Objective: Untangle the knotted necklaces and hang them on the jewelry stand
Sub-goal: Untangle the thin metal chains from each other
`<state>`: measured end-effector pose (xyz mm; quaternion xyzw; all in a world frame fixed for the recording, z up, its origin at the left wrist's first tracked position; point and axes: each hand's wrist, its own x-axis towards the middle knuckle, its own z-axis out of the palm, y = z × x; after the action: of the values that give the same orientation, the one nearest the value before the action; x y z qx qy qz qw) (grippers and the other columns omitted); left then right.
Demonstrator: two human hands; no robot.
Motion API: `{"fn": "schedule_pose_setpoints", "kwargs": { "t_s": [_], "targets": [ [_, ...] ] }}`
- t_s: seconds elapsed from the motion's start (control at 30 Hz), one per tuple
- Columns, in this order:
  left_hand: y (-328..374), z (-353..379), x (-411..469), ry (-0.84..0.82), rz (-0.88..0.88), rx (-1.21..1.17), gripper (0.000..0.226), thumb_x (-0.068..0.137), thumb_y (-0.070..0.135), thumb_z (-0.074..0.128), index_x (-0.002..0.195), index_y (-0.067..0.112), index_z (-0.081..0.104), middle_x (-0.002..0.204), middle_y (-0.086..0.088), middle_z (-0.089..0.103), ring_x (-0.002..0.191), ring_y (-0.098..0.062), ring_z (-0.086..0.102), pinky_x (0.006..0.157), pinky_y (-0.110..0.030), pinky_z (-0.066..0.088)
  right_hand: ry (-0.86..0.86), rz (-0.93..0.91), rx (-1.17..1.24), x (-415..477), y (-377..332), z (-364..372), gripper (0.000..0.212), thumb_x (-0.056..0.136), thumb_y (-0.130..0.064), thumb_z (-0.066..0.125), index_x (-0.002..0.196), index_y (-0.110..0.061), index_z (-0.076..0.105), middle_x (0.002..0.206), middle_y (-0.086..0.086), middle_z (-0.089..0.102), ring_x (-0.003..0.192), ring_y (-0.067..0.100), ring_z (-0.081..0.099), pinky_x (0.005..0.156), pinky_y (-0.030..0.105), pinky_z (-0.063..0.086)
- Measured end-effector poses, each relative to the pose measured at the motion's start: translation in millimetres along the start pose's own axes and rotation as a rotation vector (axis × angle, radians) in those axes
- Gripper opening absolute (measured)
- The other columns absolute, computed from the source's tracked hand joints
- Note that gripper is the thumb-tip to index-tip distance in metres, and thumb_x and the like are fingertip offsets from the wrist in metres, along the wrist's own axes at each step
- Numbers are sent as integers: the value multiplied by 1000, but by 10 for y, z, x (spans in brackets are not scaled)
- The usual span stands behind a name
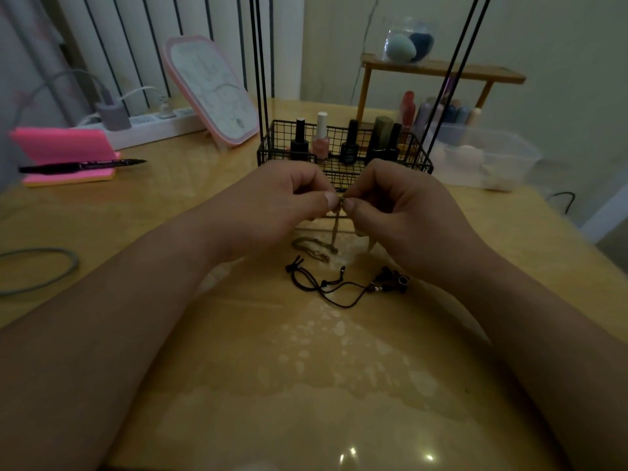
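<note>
Glossy yellow tabletop [306, 385] under dim light, with a pale wall behind. At the far left lie a grey elastic loop [64, 266] and a pink notepad [61, 144] with a black pen [81, 165] across it.

Just left of centre, the left hand [268, 205] is raised above the table with its fingers curled, thumb and forefinger pinching the top of the gold chain [334, 229]. The chain hangs straight down from that pinch, so its long axis is upright, and its lower end lies coiled on the table directly below, between the wrists.

Nearer the person, the black cord necklace [389, 282] lies loose on the table. Neither hand touches it, and its beaded end is closer to the right wrist.

The right hand [404, 212] mirrors the left, fingers curled and thumb and forefinger nipping the same spot on the chain, the two thumb tips almost touching. Both hands are equally close to the knot, which is too small to make out.

Just beyond the hands stands a black wire basket [421, 164] of bottles. Thin black rods [260, 79] rise past it out of view; I cannot tell whether they belong to the jewelry stand.
</note>
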<state>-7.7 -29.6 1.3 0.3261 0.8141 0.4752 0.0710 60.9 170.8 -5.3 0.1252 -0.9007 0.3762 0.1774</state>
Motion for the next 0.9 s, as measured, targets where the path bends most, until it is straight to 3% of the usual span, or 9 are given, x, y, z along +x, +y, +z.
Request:
{"fn": "schedule_pose_setpoints", "kwargs": {
  "t_s": [0.17,0.5,0.6,0.73,0.9],
  "targets": [
    [-25,-2,6,-6,14,-16,10,101,27,64,93,26,69,81,9,62,76,-3,55,76,-30,49,-25,68,91,17,1,4,5,102,-22,64,99,-22,68,79,-5,70,71,4,68,62,19,52],
    [-39,7,23,-19,-17,-107,15,104,22,59,93,21,68,85,5,64,83,-10,59,89,-42,54,-60,108,56,13,-35,30,12,106,-23,57,101,-22,67,79,-7,70,70,-2,67,60,12,48],
    [-41,6,22,-20,0,-82,15,104,22,60,92,20,68,83,5,63,81,-9,58,83,-37,52,-68,120,41,13,-42,31,12,107,-24,56,101,-23,67,79,-7,70,70,-1,67,60,13,49],
    [-53,8,27,3,15,-62,14,102,21,62,90,19,69,83,2,64,81,-13,59,84,-42,53,-66,112,38,5,-56,37,10,106,-25,57,103,-25,66,80,-7,71,74,1,69,63,17,53],
    [-20,35,27,35,16,-4,15,100,21,63,87,14,68,79,0,62,73,-10,54,70,-28,46,-57,90,14,-26,-66,57,6,103,-30,62,109,-31,63,86,-11,75,82,5,73,75,41,63]
  ]
}}
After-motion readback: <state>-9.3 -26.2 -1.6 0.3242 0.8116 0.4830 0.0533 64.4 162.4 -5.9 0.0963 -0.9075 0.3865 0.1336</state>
